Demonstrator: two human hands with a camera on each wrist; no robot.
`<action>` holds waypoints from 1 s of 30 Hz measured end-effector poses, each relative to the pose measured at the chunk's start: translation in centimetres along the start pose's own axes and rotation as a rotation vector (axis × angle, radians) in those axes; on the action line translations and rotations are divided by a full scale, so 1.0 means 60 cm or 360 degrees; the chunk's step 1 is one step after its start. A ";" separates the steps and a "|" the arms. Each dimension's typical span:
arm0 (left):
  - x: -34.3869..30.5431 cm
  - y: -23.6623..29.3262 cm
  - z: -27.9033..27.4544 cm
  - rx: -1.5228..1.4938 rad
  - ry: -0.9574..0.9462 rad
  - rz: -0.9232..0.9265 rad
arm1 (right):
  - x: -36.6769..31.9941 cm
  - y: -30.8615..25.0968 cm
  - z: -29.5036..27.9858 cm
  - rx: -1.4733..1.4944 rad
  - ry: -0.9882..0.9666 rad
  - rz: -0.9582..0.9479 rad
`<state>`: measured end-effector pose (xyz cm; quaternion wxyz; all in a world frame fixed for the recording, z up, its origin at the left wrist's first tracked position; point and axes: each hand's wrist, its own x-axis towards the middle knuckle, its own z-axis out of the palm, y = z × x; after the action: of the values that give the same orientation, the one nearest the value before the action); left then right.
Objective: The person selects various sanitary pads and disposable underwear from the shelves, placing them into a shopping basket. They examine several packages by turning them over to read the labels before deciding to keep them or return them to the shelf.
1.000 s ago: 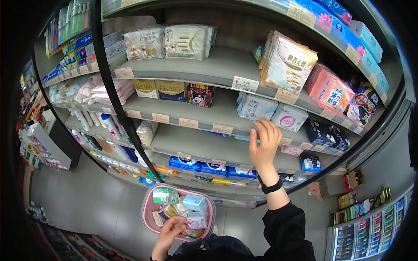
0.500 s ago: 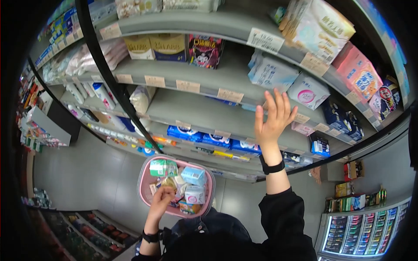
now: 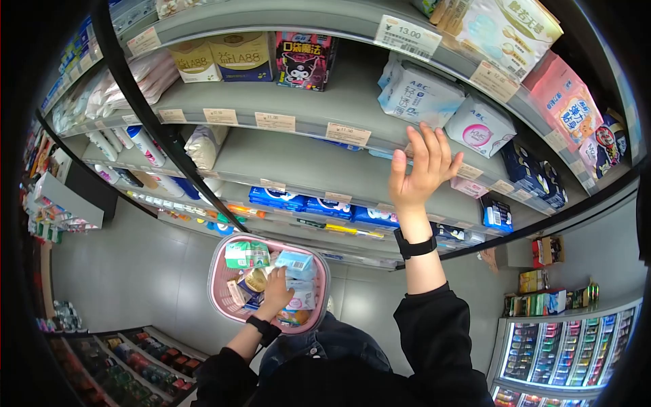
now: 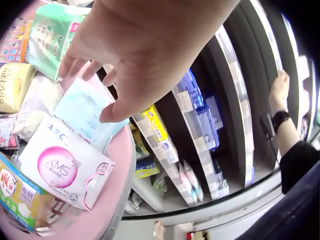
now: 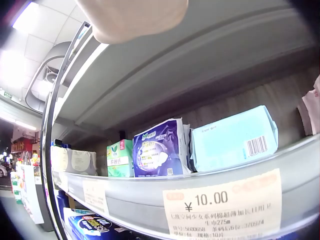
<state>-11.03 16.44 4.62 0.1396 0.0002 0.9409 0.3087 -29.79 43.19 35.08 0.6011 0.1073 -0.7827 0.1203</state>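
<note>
My left hand (image 3: 277, 296) is over the pink basket (image 3: 215, 288), its fingers loosely bent. In the left wrist view, its thumb and fingers spread just above a light blue pack (image 4: 82, 111), with a white ABC KMS pack (image 4: 55, 162) lying beside it. A green pack (image 3: 247, 255) and a yellow box (image 4: 15, 87) are also in the basket. My right hand (image 3: 422, 169) is raised at the shelf edge with fingers spread, holding nothing. Just behind its fingertips are an ABC pack in blue-white wrap (image 3: 420, 95) and a white ABC pack (image 3: 480, 127).
The shelf unit (image 3: 237, 156) fills the view ahead, with a black upright post (image 3: 152, 122) at left. Price tags (image 3: 349, 133) line the shelf edges. In the right wrist view, a purple pack (image 5: 159, 149) and a light blue pack (image 5: 235, 140) stand on a shelf.
My left hand has moved from the basket's near side further in over the packs. The right hand stays at the shelf edge, its fingers now more spread. The head view has tilted down.
</note>
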 end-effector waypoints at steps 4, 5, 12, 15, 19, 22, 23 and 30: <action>0.051 0.016 0.021 0.0429 0.0291 0.0505 | 0.000 -0.001 -0.003 0.0034 -0.0026 0.0018; 0.060 0.012 0.030 0.0427 0.0292 0.0516 | 0.000 -0.001 -0.004 0.0046 -0.0034 0.0026; 0.076 0.037 0.044 0.0734 -0.0195 0.0173 | -0.001 -0.001 -0.011 0.0075 -0.0084 0.0034; 0.071 0.011 0.071 0.0885 0.0168 0.0394 | 0.001 -0.004 -0.013 0.0087 -0.0097 0.0043; 0.069 -0.006 0.073 0.0783 0.0125 0.0477 | 0.003 -0.006 -0.016 0.0112 -0.0102 0.0043; 0.026 0.043 0.003 0.0540 0.0062 0.0250 | 0.002 -0.005 -0.017 0.0122 -0.0109 0.0043; 0.022 0.040 -0.005 0.0539 0.0073 0.0246 | 0.002 -0.005 -0.017 0.0130 -0.0103 0.0038; -0.016 0.002 -0.080 -0.1472 -0.0038 -0.0065 | 0.005 -0.011 -0.022 0.0159 -0.0127 0.0083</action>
<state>-11.39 13.65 8.62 0.1419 -0.0770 0.7025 0.6932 -28.47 42.98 35.70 0.5599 0.1216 -0.8016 0.1705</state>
